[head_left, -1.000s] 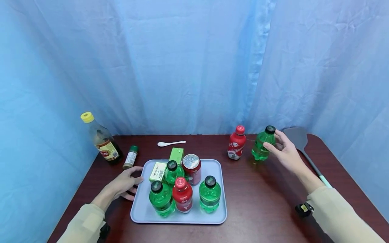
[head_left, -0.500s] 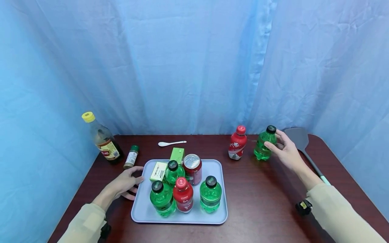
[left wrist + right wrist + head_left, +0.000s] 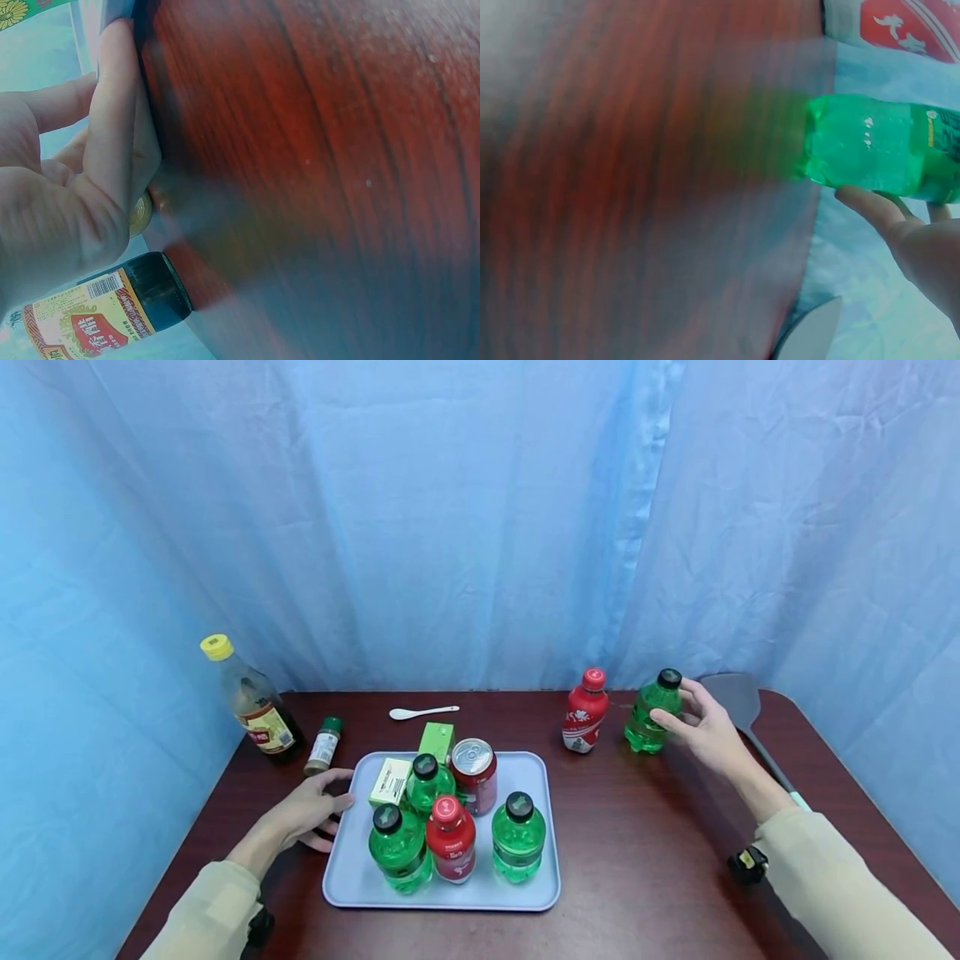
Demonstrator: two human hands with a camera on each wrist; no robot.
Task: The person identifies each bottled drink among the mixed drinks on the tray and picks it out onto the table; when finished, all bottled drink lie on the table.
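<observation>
My right hand (image 3: 708, 732) holds a green plastic bottle (image 3: 654, 714) with a black cap, thumb on its near side. In the right wrist view, the bottle (image 3: 866, 146) is close to the tabletop; contact with it is unclear. A red bottle (image 3: 585, 714) stands just left of it. At the other side, my left hand (image 3: 306, 810) grips the left rim of a pale blue tray (image 3: 525, 897). Green bottles (image 3: 517, 843), a red bottle (image 3: 452, 843), a red can (image 3: 474, 777) and small green boxes (image 3: 390, 782) are on that tray.
A vinegar bottle (image 3: 262, 714) with a yellow cap and a green-capped shaker (image 3: 324, 745) are at the left. Behind the tray lies a white spoon (image 3: 423, 712). A grey spatula (image 3: 738, 702) lies beyond my right hand. Blue curtains (image 3: 480, 527) border the table.
My right hand and the green bottle have shifted slightly right, away from the red bottle beside it, and then held still. My left hand stays at the tray's rim.
</observation>
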